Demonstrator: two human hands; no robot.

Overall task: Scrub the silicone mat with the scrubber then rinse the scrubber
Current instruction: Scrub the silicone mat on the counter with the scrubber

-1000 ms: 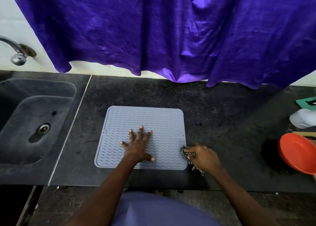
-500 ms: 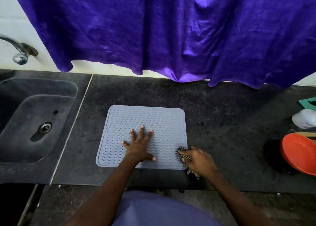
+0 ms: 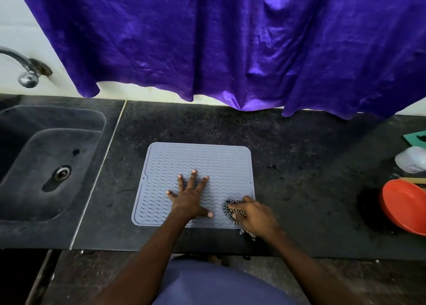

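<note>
Scrubber (image 3: 230,210) under right hand (image 3: 255,217) on mat's (image 3: 198,159) near-right corner

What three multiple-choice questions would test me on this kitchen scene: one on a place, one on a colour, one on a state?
1. Where on the mat is the scrubber? A far left corner; B near right corner; C middle.
2. What colour is the curtain? A purple; B green; C white.
3. How is the left hand? A clenched in a fist; B lifted off the mat; C flat on the mat, fingers spread.
Answers: B, the right hand holds it at that corner; A, its folds are purple throughout; C, palm and spread fingers lie on the ridges.
</note>
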